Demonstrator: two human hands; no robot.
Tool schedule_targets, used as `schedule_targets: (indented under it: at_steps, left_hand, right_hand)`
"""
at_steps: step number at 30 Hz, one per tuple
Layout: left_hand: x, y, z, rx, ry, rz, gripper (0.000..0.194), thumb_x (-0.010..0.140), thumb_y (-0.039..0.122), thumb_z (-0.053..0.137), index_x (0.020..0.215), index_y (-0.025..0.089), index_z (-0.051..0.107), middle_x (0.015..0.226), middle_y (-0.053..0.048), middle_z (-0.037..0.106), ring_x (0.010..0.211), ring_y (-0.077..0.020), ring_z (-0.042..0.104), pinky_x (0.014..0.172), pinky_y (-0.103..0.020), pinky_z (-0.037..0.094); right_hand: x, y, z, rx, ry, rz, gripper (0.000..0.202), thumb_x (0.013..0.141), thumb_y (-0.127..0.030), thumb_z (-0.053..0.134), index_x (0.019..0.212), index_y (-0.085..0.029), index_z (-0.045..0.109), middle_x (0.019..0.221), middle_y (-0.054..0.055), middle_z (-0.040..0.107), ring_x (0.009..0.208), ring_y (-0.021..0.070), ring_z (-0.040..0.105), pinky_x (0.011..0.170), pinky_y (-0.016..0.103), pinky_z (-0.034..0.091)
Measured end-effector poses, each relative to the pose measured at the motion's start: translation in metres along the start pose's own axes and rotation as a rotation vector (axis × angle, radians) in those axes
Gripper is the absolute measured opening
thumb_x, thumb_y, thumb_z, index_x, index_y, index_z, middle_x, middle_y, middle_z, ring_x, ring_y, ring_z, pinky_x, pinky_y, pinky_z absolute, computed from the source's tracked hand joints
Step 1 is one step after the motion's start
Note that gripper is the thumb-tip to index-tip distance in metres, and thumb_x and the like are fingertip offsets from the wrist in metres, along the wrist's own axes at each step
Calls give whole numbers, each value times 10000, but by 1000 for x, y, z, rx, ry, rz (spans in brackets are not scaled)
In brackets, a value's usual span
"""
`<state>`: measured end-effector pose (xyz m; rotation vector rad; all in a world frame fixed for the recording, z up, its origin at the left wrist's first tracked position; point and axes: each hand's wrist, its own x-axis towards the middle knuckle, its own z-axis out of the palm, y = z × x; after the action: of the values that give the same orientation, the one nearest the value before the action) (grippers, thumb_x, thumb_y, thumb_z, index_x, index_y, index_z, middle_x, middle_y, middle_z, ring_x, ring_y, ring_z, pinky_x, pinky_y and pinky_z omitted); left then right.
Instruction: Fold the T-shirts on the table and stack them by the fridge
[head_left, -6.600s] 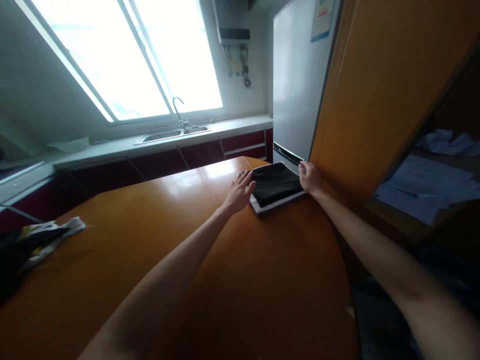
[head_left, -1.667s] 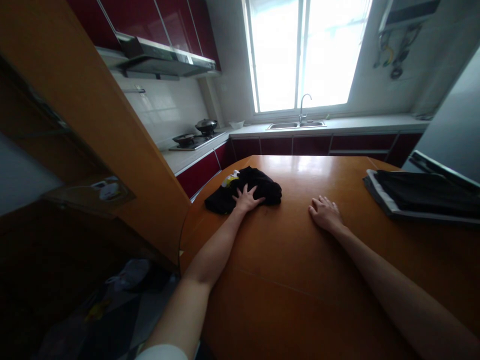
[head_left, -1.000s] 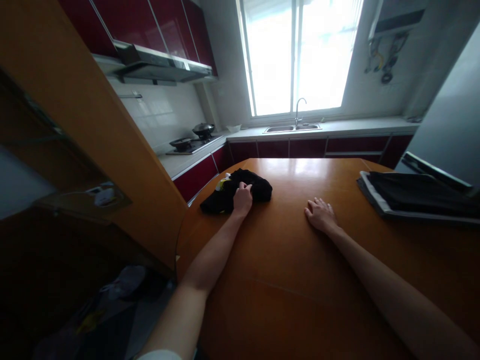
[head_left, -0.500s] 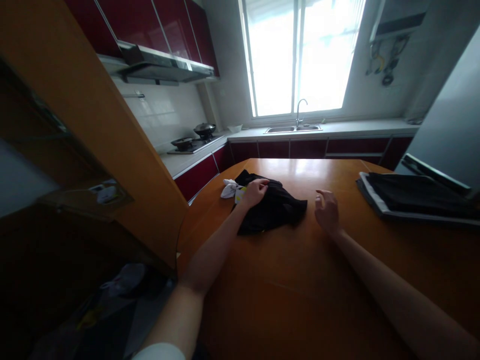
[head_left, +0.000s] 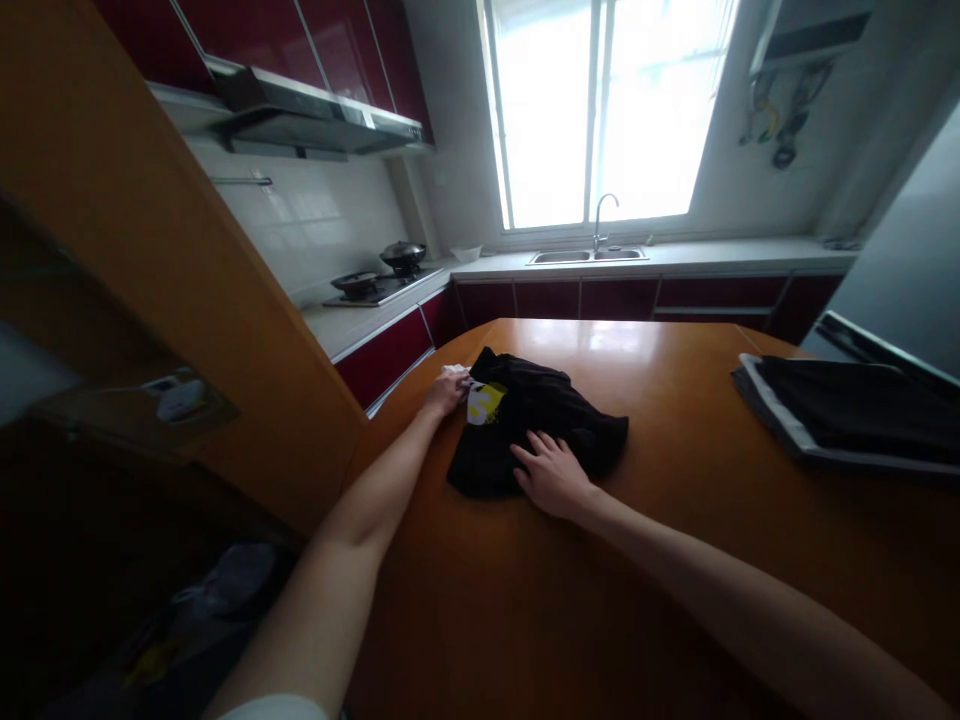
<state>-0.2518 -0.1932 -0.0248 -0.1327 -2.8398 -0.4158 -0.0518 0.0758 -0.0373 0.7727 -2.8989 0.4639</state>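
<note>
A crumpled black garment [head_left: 536, 400] with a yellow and white print lies on the wooden table [head_left: 600, 610]. At its left end, my left hand [head_left: 446, 392] is closed around a bunched white part [head_left: 456, 370] of the cloth; its fingertips are partly hidden. My right hand [head_left: 555, 475] rests flat on the garment's near edge, fingers spread. What kind of garment it is cannot be made out from the folds.
A stack of folded dark and white cloths [head_left: 855, 415] sits at the table's right side. A wooden panel [head_left: 247, 300] stands close on the left. Beyond the table are a sink [head_left: 585, 256] and a stove with pans [head_left: 382, 285].
My left hand has moved left from the top of the garment to its white end. My right hand has come left and down from above the table onto the black cloth.
</note>
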Motion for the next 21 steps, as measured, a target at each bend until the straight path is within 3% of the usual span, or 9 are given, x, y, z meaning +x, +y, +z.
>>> schedule_targets:
  at_steps: [4,9,14,17,21]
  left_hand:
    - [7,-12,1,96,21,-97,325,947,391,571,1146,211,754,1159,-119,661,1023,-270,651,841,-315,495]
    - [14,-26,-12,222,58,-287,320,928,285,586,1076,30,712,1167,-233,659,1059,-309,635,876,-349,460]
    - [16,-25,-25,298,23,-346,422,846,418,683,1107,88,715,1220,-273,647,1123,-422,616,926,-484,476]
    - [12,-5,-27,343,53,-231,437,834,412,694,1158,119,705,1313,-251,602,1225,-446,548,1018,-548,429]
    - [4,45,-14,166,28,199,463,883,366,663,1288,142,650,1333,-179,617,1280,-329,546,1111,-422,400]
  right_hand:
    - [-6,43,-9,-49,-28,-63,500,1001,-315,427,1485,-241,523,1585,142,425,1454,318,395,1145,551,345]
    - [-15,116,-33,-143,-58,-182,550,940,-217,468,1487,-241,521,1566,116,460,1443,303,422,1188,572,285]
    - [-15,198,-56,-282,-84,-267,595,883,-114,488,1460,-249,551,1519,110,520,1431,299,443,1178,607,281]
    - [-19,241,-72,-370,-89,-248,664,822,-8,466,1432,-244,577,1529,108,509,1440,292,431,1155,597,322]
    - [-28,269,-88,-387,57,-76,628,780,23,483,1323,-228,674,1521,108,517,1417,296,449,1139,504,378]
